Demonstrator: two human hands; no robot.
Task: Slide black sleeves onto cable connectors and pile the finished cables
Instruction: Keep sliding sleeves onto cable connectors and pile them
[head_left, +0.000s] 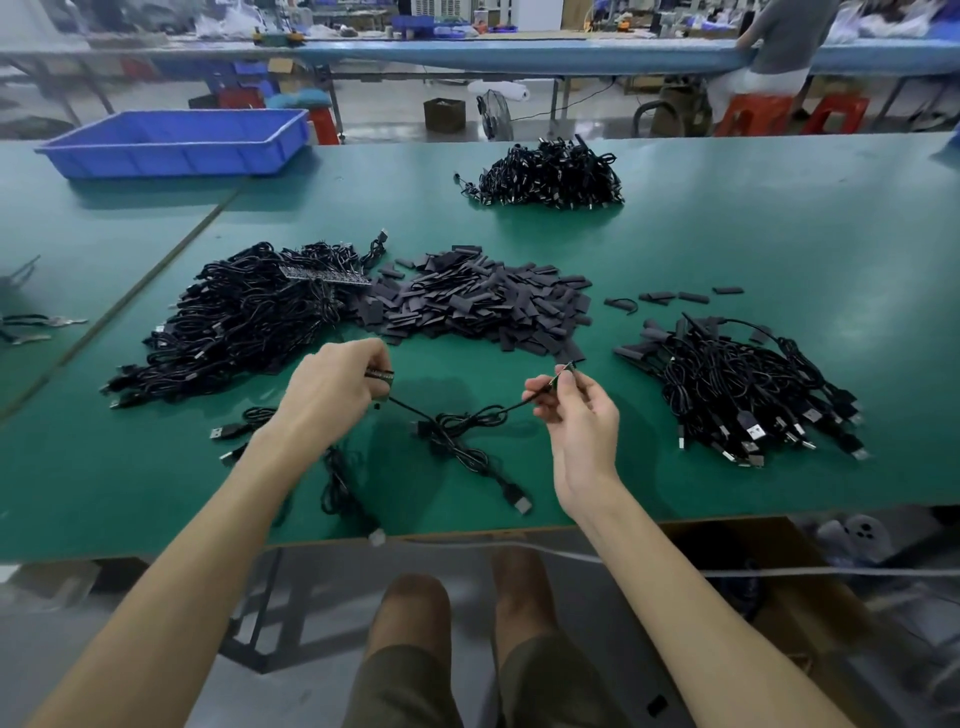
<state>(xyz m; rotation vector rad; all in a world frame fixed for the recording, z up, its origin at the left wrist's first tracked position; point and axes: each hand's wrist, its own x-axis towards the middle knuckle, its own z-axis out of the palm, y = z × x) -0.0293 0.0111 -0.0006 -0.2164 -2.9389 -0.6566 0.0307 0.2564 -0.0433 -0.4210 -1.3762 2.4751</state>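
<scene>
My left hand (332, 387) is closed around a small strip of connector boards (379, 374) with a thin black wire running out of it. My right hand (576, 410) pinches the end of a black cable (457, 423) between thumb and fingers, its small connector (566, 369) sticking up past the fingertips. The cable's coiled middle lies on the green table (779, 234) between my hands, its USB plug (519, 501) near the front edge. A heap of flat black sleeves (483, 304) sits just beyond my hands.
A big tangle of black cables (239, 322) lies at the left, a pile of cables with sleeves (737, 395) at the right, and another cable pile (550, 174) further back. A blue tray (176, 143) stands at the far left. Loose cables (244, 428) rest under my left forearm.
</scene>
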